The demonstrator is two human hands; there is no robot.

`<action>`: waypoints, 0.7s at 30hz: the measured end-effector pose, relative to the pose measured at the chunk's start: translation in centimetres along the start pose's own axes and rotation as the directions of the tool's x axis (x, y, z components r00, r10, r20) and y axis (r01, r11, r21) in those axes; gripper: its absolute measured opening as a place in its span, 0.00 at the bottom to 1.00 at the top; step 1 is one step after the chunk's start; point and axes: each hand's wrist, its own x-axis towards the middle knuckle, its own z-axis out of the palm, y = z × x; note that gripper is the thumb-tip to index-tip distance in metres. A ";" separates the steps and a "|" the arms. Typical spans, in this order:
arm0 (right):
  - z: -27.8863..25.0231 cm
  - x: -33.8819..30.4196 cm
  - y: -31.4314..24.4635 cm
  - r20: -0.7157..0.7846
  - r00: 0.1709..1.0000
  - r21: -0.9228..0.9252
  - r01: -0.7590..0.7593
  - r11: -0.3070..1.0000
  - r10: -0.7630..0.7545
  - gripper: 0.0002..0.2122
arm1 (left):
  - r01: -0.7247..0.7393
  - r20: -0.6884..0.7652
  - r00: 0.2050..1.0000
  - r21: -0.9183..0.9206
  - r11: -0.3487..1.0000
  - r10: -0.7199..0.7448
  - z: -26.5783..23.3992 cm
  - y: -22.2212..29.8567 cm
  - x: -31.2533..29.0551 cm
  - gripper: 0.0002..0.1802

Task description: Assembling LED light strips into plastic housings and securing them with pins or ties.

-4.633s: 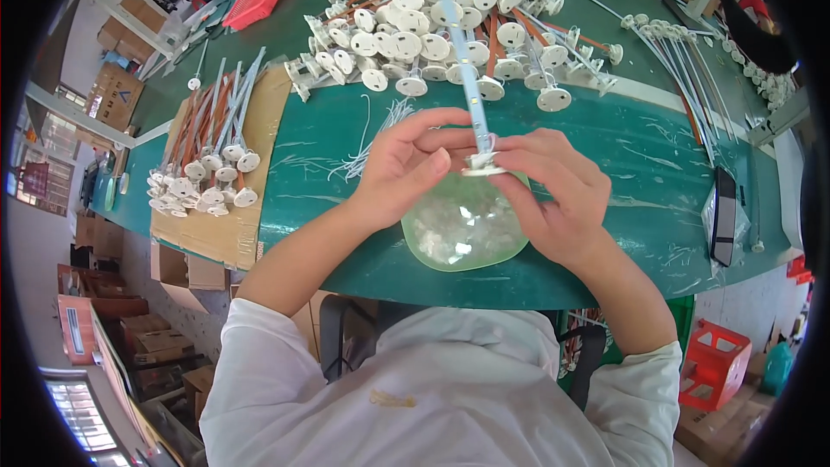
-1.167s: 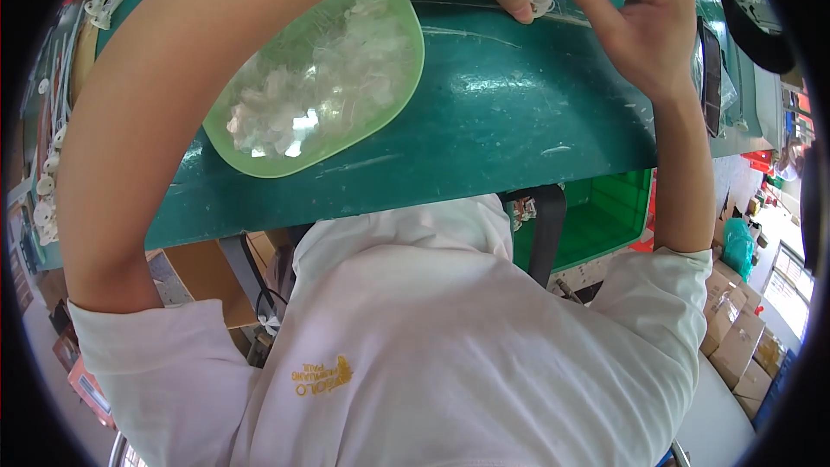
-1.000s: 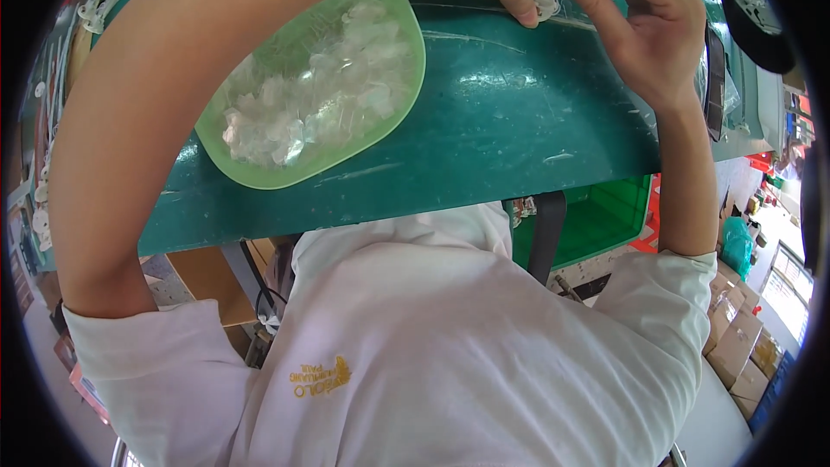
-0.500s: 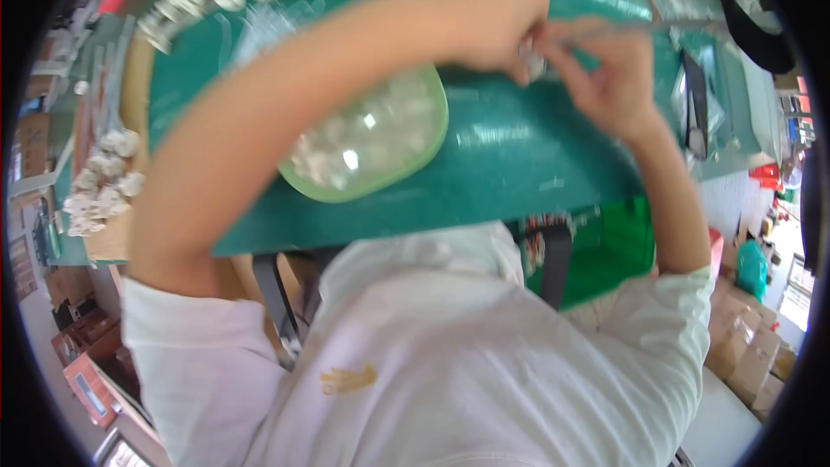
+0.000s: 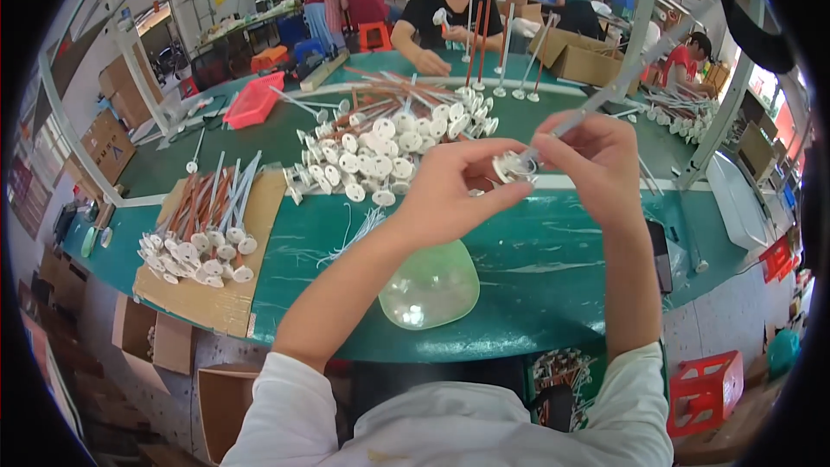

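Note:
Above the green table [image 5: 536, 294] my left hand [image 5: 445, 195] grips a white round base [image 5: 510, 168] between thumb and fingers. A long grey rod [image 5: 635, 73] runs from that base up to the right. My right hand [image 5: 596, 160] pinches this rod close to the base; clear, shiny material shows at the joint, too small to make out. Below my hands stands a pale green bowl [image 5: 430, 287] with small whitish pieces, blurred by glare. White strings [image 5: 359, 229] lie to its left.
Beyond my hands a big pile of white-based rods [image 5: 372, 156] covers the table. More rods [image 5: 203, 251] lie on cardboard [image 5: 259, 220] at left. A dark flat object [image 5: 660, 255] lies right. Across the table a person in black [image 5: 445, 13] works behind several upright rods [image 5: 478, 43].
The view has tilted up, so the far table and room now show. Both hands stay together at the rod's base. My left forearm no longer crosses over the bowl in the picture.

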 end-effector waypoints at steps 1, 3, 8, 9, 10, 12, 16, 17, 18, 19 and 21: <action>0.5 0.7 -0.7 -0.025 1.000 0.131 0.014 0.991 -0.011 0.04 | 0.024 -0.034 0.999 -0.067 0.997 -0.027 -0.3 1.6 -0.1 0.24; 2.0 1.6 -2.0 -0.023 0.998 0.180 0.059 0.982 -0.056 0.05 | -0.026 -0.099 0.995 -0.078 0.997 0.018 -1.2 2.9 -0.6 0.24; 4.7 2.1 -2.7 -0.138 0.987 0.284 0.120 0.951 -0.083 0.06 | -0.102 -0.194 0.977 -0.058 0.993 0.089 -2.9 4.0 -0.7 0.25; 4.9 2.0 -2.6 -0.173 0.983 0.308 0.110 0.945 -0.058 0.06 | -0.098 -0.189 0.978 -0.055 0.994 0.086 -3.0 4.0 -0.7 0.25; 5.1 2.1 -2.5 -0.178 0.983 0.311 0.108 0.944 -0.054 0.06 | -0.117 -0.194 0.976 -0.068 0.991 0.102 -3.1 4.1 -0.8 0.25; 5.3 2.0 -2.6 -0.157 0.985 0.364 0.125 0.923 -0.072 0.06 | -0.132 -0.210 0.971 -0.090 0.987 0.111 -3.3 4.2 -1.2 0.25; 5.5 1.3 -2.1 -0.182 0.981 0.353 0.132 0.926 -0.071 0.05 | -0.144 -0.194 0.971 -0.030 0.989 0.136 -3.2 3.8 -1.3 0.23; 5.4 1.3 -1.9 -0.179 0.982 0.360 0.126 0.924 -0.064 0.05 | -0.136 -0.198 0.972 -0.026 0.990 0.128 -3.3 3.8 -1.4 0.23; 5.4 1.3 -1.6 -0.162 0.984 0.325 0.128 0.937 -0.079 0.06 | -0.128 -0.196 0.973 -0.002 0.992 0.125 -3.4 3.7 -1.5 0.22; 5.4 1.3 -1.5 -0.143 0.985 0.289 0.132 0.948 -0.093 0.06 | -0.120 -0.194 0.974 0.021 0.993 0.121 -3.5 3.7 -1.6 0.21; 5.4 1.3 -1.4 -0.140 0.987 0.295 0.119 0.948 -0.081 0.06 | -0.086 -0.169 0.983 -0.100 0.991 0.069 -4.1 3.7 -1.5 0.20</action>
